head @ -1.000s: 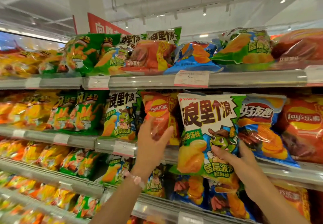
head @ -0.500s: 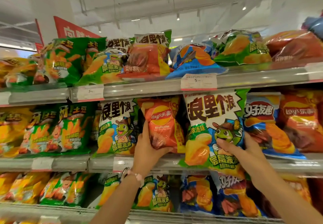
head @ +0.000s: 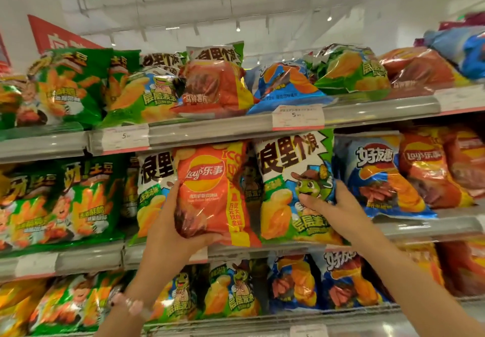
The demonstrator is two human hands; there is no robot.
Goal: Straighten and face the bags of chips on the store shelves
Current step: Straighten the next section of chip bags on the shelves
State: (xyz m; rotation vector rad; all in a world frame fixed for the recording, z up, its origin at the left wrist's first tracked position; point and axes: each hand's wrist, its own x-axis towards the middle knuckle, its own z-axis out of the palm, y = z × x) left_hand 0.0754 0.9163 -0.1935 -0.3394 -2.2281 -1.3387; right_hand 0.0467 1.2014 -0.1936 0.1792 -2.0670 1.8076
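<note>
Middle shelf [head: 262, 248], centre: orange bag [head: 207, 192] gripped at 7 o'clock corner by left hand [head: 170, 231]. Green-white bag [head: 288, 192] pinched at 3 o'clock edge by right hand [head: 333, 206]. Judged light, puffy, slippery, crushable; best gripped at edges.

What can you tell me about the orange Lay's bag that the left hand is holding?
The orange Lay's bag is a glossy, puffy plastic pack with a red and yellow logo, a yellow strip down its right side and a dark picture at its lower left. It stands upright, facing forward, on the middle shelf, between two green and white bags. The left hand grips its lower left corner, thumb under the bottom edge. The right hand holds the neighbouring bag, not this one.
</note>
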